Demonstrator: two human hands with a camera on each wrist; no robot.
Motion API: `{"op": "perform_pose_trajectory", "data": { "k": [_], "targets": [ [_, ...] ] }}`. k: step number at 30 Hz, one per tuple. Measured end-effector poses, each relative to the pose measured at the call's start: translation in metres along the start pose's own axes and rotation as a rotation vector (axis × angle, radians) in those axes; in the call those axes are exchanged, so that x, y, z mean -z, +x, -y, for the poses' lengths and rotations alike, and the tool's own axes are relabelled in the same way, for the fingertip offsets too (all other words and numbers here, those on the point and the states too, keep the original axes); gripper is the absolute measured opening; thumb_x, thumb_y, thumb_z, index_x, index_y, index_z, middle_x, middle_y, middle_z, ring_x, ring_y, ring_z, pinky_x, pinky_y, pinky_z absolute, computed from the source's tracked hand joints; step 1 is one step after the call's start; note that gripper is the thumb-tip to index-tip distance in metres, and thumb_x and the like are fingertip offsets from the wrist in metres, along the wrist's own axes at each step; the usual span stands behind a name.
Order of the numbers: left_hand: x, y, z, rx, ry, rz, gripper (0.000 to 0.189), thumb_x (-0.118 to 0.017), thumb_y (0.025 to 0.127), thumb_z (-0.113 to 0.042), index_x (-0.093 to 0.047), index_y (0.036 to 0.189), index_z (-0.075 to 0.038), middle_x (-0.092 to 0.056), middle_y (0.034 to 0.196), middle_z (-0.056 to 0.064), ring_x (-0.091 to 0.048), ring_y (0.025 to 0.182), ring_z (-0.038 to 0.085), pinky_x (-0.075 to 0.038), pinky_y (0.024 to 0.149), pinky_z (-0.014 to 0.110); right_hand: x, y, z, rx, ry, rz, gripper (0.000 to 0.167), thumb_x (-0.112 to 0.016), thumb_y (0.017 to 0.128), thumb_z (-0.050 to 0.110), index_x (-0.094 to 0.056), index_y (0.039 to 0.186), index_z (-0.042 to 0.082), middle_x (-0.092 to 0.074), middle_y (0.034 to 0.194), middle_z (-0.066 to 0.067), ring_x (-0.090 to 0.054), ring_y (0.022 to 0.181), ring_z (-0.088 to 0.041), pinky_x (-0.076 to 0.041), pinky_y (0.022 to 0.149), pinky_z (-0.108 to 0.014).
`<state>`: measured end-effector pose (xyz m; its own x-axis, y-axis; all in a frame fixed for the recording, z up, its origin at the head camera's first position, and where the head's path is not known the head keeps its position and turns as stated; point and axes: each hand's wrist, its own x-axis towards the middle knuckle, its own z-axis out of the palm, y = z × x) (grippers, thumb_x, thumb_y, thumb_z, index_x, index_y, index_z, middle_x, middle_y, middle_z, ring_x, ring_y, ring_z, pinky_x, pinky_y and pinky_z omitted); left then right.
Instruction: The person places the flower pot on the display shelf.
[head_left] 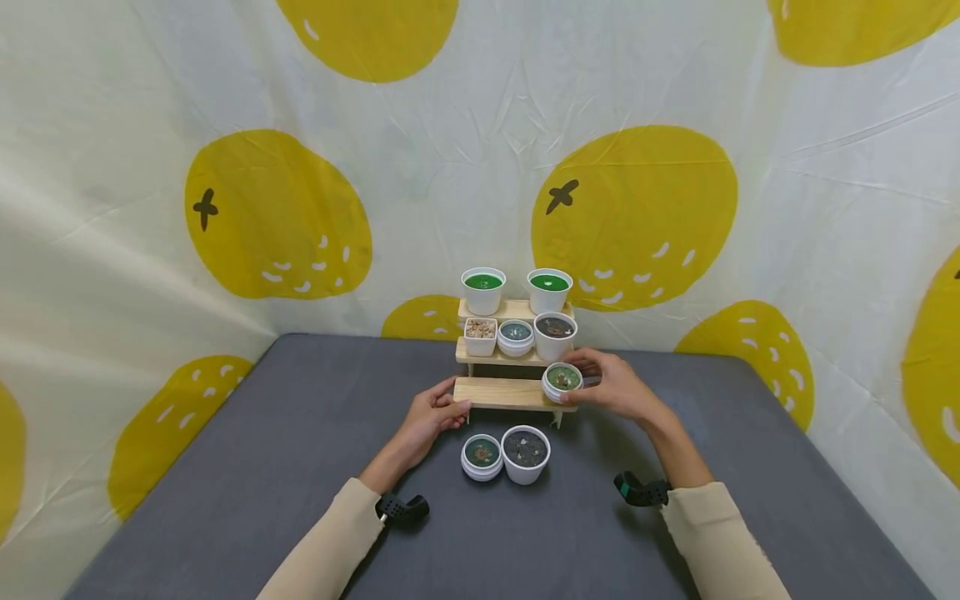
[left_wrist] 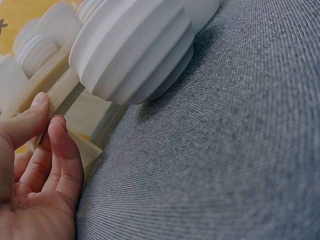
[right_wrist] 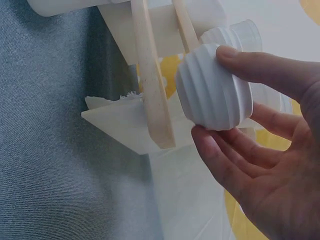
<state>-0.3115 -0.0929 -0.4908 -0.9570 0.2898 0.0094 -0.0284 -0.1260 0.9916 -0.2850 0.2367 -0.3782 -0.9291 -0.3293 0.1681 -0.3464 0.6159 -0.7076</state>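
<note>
My right hand [head_left: 615,385] grips a small ribbed white pot [right_wrist: 212,90] with a green, speckled top, thumb on one side and fingers on the other. The pot is at the right end of the lowest step [head_left: 491,392] of a wooden tiered stand, close over the board. At the step's left end, my left hand [head_left: 426,421] pinches the board's edge between thumb and fingers. In front of the stand, a ribbed white pot [head_left: 482,458] with a dark green top sits beside a taller white cup [head_left: 526,455] with dark grey contents.
Two white cups with green contents, left [head_left: 483,292] and right [head_left: 550,292], stand on the top step. The middle step carries a square cup of beige bits [head_left: 480,336], a ribbed pot [head_left: 515,338] and a dark-filled cup [head_left: 555,335]. A patterned curtain [head_left: 450,192] hangs behind the grey table [head_left: 337,375].
</note>
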Motion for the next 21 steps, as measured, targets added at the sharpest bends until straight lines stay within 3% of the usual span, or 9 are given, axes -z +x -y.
{"op": "perform_pose_trajectory", "data": {
  "k": [21],
  "targets": [
    [-0.0007, 0.0007, 0.0012, 0.008, -0.011, -0.014, 0.077, -0.073, 0.096, -0.01, -0.033, 0.161, -0.006, -0.069, 0.09, -0.002, -0.066, 0.079, 0.009, -0.056, 0.069, 0.02, -0.0024, 0.0004, -0.0027, -0.041, -0.039, 0.0, 0.06, -0.088, 0.081, 0.027, -0.066, 0.133, 0.005, -0.072, 0.12, -0.019, -0.07, 0.104, -0.03, -0.055, 0.087, -0.038]
  ]
}}
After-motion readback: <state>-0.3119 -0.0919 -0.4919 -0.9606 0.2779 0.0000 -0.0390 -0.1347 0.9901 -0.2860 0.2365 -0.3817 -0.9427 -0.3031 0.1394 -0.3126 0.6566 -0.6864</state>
